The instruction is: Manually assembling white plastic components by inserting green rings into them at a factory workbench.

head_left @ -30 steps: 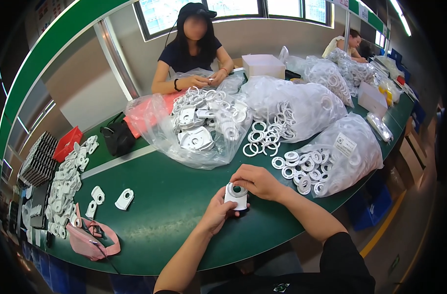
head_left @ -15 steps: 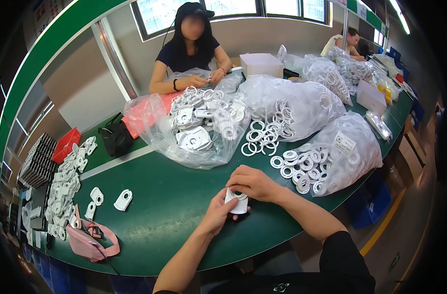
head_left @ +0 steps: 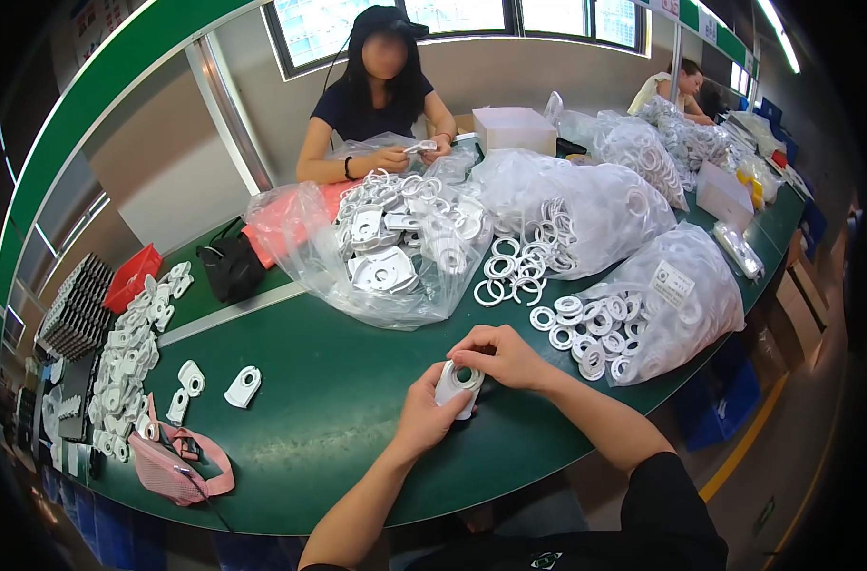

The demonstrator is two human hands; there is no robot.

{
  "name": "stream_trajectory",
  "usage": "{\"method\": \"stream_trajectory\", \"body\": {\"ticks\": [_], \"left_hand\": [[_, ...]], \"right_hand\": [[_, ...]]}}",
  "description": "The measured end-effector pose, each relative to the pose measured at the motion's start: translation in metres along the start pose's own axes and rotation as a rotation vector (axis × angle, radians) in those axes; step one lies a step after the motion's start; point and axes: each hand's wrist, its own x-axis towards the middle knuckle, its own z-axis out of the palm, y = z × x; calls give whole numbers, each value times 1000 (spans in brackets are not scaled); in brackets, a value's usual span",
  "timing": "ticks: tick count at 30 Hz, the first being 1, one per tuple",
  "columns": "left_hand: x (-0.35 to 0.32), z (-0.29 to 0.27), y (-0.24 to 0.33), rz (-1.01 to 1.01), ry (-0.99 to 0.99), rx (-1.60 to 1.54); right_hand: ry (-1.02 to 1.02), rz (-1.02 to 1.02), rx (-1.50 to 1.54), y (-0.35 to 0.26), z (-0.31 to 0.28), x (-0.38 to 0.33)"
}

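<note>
Near ring-filled bag [head_left: 695,319], left fingers [head_left: 449,410] clamped on white plate [head_left: 450,391], right fingers [head_left: 473,359] apparently pinching its top

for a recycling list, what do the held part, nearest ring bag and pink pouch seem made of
Held part: likely hard plastic, smooth white with a soft sheen.
Ring bag: thin plastic film, glossy, judging by its see-through, crinkled sides.
Pink pouch: probably fabric, matte, from its textured, slumping look; the exact fibre is unclear.
</note>
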Motion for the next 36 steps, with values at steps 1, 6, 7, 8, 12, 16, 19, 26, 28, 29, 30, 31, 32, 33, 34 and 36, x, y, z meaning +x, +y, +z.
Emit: {"method": "stream_trajectory", "body": {"ticks": [1,6,7,8,12,16,19,26,28,29,30,31,32,33,34,36], "left_hand": [[0,0,-3,67,5,67],[1,0,-3,230,137,437],[1,0,-3,218,155,419],[1,0,-3,219,153,419],[2,-5,-8,201,160,478],[3,-12,-10,156,186,619],[6,-10,-10,106,178,446],[6,3,-9,96,137,-230],[4,2,-11,122,116,-173],[4,-1,-9,53,96,-265],[3,-2,-6,-16,75,-357],[3,0,-2,-26,170,-395],[5,-8,-6,29,150,-266],[7,-15,-8,84,130,-137],[8,-14,-11,141,111,-6],[6,-10,-8,189,162,187]], "right_hand": [[-36,63,119,0,-2,1],[-118,69,86,-9,-11,0],[-136,47,61,-10,-11,0],[-134,47,60,-9,-12,-1],[-191,-4,-68,-2,-11,-1],[-181,-125,-398,-8,-4,-1],[-61,-158,-208,4,-2,-1],[91,35,221,4,5,3],[101,10,244,8,7,4],[101,12,243,6,7,3],[63,1,165,1,6,2],[24,-11,87,-2,5,1],[-16,2,138,-3,8,0],[-18,2,141,-2,8,0],[-52,-99,38,-2,8,0],[-98,-148,-40,-3,5,0]]}}
